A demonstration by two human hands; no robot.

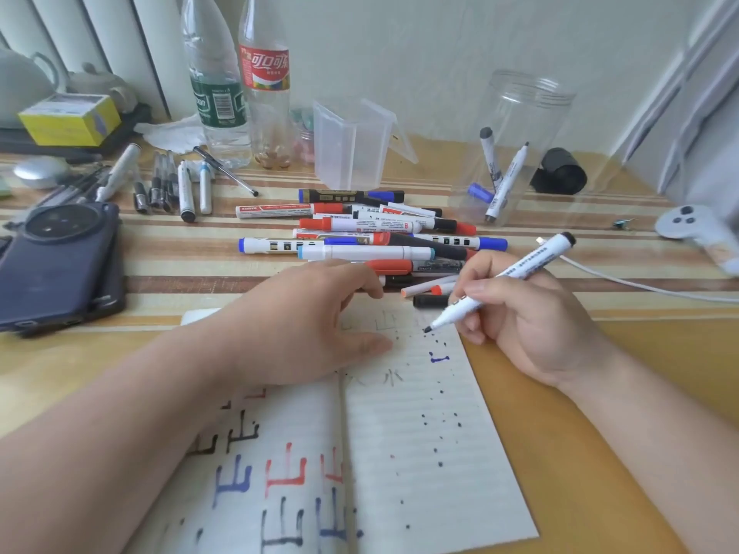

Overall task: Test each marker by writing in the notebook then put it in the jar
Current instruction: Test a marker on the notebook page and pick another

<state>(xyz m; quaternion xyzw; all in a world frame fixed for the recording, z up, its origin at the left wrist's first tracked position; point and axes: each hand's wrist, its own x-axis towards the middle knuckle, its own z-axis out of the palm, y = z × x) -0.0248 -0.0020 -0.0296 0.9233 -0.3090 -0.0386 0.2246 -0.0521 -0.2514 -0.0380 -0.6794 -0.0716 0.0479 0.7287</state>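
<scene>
An open lined notebook (412, 445) lies in front of me, its left page full of black, blue and red strokes, its right page dotted with ink. My right hand (528, 313) grips an uncapped white marker (516, 269), its tip touching the top of the right page. Beside it, my left hand (316, 317) rests flat on the notebook's upper part, fingers relaxed. A pile of several red, blue and black markers (372, 233) lies just beyond the notebook. A clear plastic jar (520, 125) stands at the back right and holds a few markers.
Two phones (60, 261) lie at the left. Pens (172, 185), two plastic bottles (240, 82), a clear lidded box (352, 141) and a yellow box (70, 119) stand at the back. A black roll (560, 171), a white controller (688, 223) and a white cable (624, 281) are at the right.
</scene>
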